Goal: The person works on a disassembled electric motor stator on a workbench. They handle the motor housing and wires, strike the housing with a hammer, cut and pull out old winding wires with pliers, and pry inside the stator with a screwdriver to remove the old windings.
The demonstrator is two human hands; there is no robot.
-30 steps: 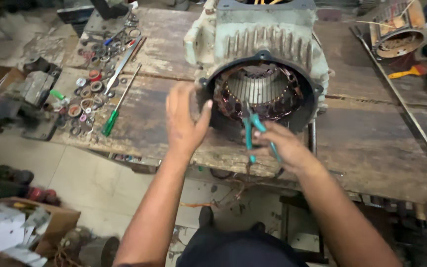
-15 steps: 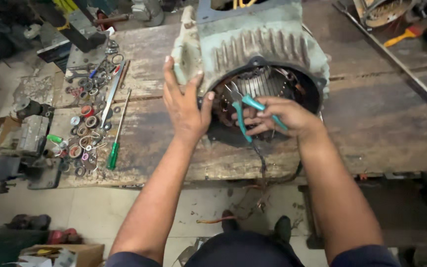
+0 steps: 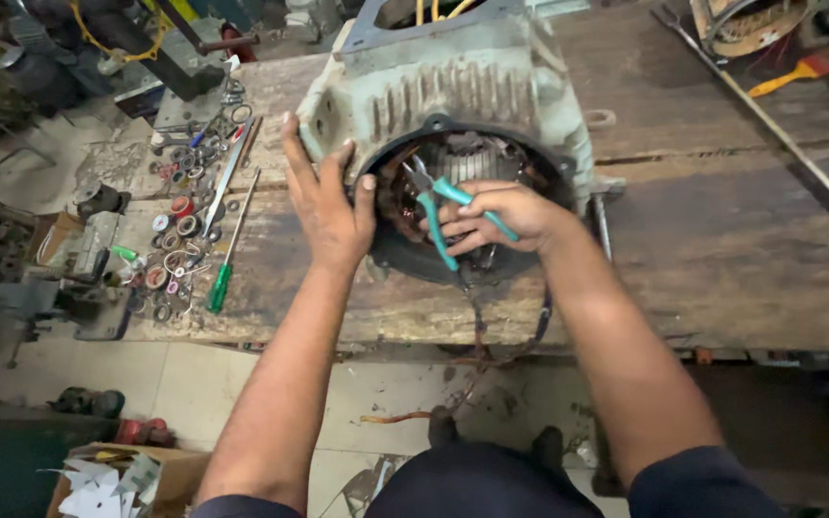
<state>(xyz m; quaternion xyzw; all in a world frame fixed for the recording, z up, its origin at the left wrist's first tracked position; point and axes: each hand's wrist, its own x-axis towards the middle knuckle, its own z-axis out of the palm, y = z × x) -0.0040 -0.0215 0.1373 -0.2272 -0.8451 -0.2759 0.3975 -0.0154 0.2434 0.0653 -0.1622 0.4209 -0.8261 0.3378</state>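
A large grey-green electric motor housing point(image 3: 462, 91) lies on a worn wooden workbench point(image 3: 722, 249), its round open end facing me with copper windings point(image 3: 405, 192) inside. My left hand point(image 3: 323, 206) presses flat against the housing's left rim, fingers spread. My right hand point(image 3: 496, 216) is inside the opening, gripping pliers with teal handles point(image 3: 434, 206) whose jaws point up and left into the windings. Loose wires point(image 3: 491, 336) hang from the opening over the bench edge.
A green-handled screwdriver point(image 3: 225, 259), a long metal bar and several rings, washers and small parts point(image 3: 175, 240) lie on the bench's left end. A yellow-handled tool point(image 3: 798, 75) sits far right. A cardboard box point(image 3: 117, 475) stands on the floor below left.
The view has drawn nearer to the motor. My left hand stays on the housing rim. My right hand with the pliers has gone deeper into the opening, jaws now at the windings.
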